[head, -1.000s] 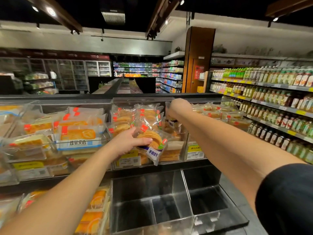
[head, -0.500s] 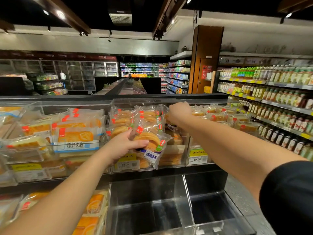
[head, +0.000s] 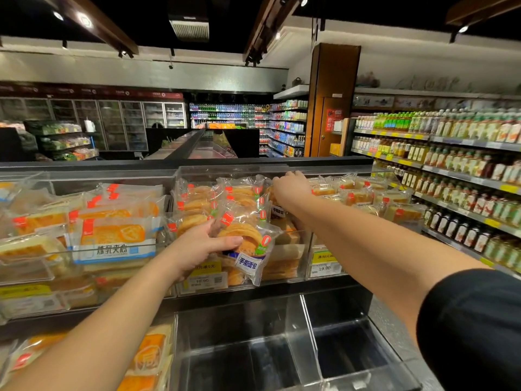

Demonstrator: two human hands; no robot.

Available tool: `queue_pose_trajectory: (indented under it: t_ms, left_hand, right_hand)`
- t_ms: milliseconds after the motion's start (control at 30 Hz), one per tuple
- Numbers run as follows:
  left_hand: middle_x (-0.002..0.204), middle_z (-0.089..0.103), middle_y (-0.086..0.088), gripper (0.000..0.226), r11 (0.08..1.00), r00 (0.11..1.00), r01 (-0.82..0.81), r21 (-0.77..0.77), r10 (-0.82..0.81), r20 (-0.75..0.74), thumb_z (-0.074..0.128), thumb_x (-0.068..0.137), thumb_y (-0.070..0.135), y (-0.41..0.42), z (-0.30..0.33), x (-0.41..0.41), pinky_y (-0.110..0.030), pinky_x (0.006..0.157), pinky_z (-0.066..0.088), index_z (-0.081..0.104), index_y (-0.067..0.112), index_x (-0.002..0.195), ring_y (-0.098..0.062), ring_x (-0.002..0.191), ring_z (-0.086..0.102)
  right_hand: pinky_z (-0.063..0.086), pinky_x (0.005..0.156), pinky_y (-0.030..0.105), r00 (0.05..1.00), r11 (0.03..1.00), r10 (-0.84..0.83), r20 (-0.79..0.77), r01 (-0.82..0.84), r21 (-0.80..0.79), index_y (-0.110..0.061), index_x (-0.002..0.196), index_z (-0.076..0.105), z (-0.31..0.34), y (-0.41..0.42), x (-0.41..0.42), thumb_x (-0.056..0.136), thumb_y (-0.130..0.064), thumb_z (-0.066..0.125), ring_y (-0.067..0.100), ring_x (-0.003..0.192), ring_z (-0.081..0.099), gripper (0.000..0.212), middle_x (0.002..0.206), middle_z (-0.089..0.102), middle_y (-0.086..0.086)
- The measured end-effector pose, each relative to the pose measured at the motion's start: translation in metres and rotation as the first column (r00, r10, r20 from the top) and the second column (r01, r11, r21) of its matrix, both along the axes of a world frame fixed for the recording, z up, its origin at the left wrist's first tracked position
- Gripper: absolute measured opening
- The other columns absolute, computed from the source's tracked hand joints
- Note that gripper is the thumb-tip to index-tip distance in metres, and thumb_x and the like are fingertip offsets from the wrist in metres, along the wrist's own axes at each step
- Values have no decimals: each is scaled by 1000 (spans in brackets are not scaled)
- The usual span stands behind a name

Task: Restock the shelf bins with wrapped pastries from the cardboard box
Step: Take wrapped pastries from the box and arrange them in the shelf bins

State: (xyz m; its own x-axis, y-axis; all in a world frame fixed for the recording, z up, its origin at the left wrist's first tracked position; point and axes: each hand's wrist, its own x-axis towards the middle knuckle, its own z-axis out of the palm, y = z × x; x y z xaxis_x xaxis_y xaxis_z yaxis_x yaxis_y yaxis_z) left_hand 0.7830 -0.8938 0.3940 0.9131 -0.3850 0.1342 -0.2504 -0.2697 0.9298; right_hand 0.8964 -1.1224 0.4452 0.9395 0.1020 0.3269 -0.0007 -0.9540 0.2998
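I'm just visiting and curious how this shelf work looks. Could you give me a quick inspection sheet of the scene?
Surface: clear plastic upper shelf bin, stocked; clear lower bin holds nothing visible.
Job's things: clear-wrapped round golden pastry with blue label, at the upper bin's front; cardboard box not in view.
Clutter: yellow price tag; sandwich-cake packs in the bin to the left.
Grippers: left hand grips the pastry; right hand reaches into the bin's back, grip hidden.
Cables: nothing seen.
Surroundings: bottle shelves on the right.
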Motion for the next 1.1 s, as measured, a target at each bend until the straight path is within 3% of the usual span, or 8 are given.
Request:
queue_pose_trajectory:
  t_ms: [200, 300, 400, 500, 567, 633, 733, 1100]
  left_hand:
    - [131, 64, 5, 111, 998, 999, 37, -47, -39, -36, 85, 35, 73, 6, -2, 4, -46, 110, 41, 55, 24, 130, -13, 117, 62]
    - [124, 68, 8, 105, 997, 997, 59, -59, -61, -41, 86, 34, 73, 7, -1, 4, -43, 108, 43, 57, 27, 123, -10, 111, 65]
    - [110, 73, 12, 103, 995, 996, 76, -66, -78, -38, 85, 28, 73, 5, 1, 3, -36, 98, 48, 59, 26, 116, -7, 100, 69]
    - [107, 75, 8, 106, 991, 995, 82, -108, -88, -47, 89, 26, 69, 4, 3, 3, -33, 89, 50, 60, 21, 117, -10, 97, 71]
    - [107, 74, 7, 107, 991, 995, 82, -104, -87, -47, 89, 27, 69, 4, 5, 3, -35, 90, 51, 59, 21, 118, -12, 97, 71]
    - [109, 74, 6, 106, 992, 995, 82, -95, -88, -55, 89, 28, 68, 5, 6, 3, -39, 95, 50, 59, 21, 119, -14, 99, 71]
    - [112, 74, 5, 104, 993, 994, 80, -87, -86, -64, 89, 32, 68, 6, 6, 5, -44, 101, 48, 59, 22, 121, -15, 102, 70]
    - [112, 73, 2, 100, 997, 995, 56, -45, -60, -80, 89, 38, 65, 7, 3, 10, -47, 104, 46, 58, 19, 122, -18, 105, 70]
  right_hand:
    - [45, 96, 39, 972, 996, 93, 217, -91, -16, -9, 133, 51, -13, 1, -29, 91, -4, 58, 30, 120, 49, 42, 128, 51, 11]
    - [55, 82, 38, 998, 980, -22, 55, 11, 198, -4, 126, 56, -10, 3, -48, 95, 3, 47, 31, 105, 61, 33, 120, 60, 13]
    - [54, 79, 30, 982, 973, -40, -183, 80, 218, 5, 127, 57, -1, 7, -57, 100, 1, 38, 29, 97, 61, 32, 108, 60, 16]
    - [40, 56, 21, 935, 975, -60, -348, 130, 180, 7, 128, 54, 0, 14, -59, 102, 2, 36, 22, 80, 50, 33, 87, 52, 9]
    - [41, 60, 20, 921, 967, -39, -388, 133, 219, 6, 133, 51, -9, 13, -42, 101, 4, 36, 23, 88, 47, 35, 110, 60, 13]
    - [49, 69, 23, 918, 877, 19, -396, 175, 447, 4, 138, 47, -22, 12, -16, 101, 2, 37, 25, 96, 49, 38, 133, 55, 17]
    - [54, 95, 41, 950, 594, 64, -305, 210, 777, -6, 147, 37, -33, 12, 16, 99, -3, 43, 27, 108, 58, 48, 135, 56, 18]
    - [56, 91, 47, 967, 296, 84, -239, 205, 933, -32, 157, 16, -39, 0, 32, 101, -14, 41, 29, 100, 58, 64, 110, 55, 8]
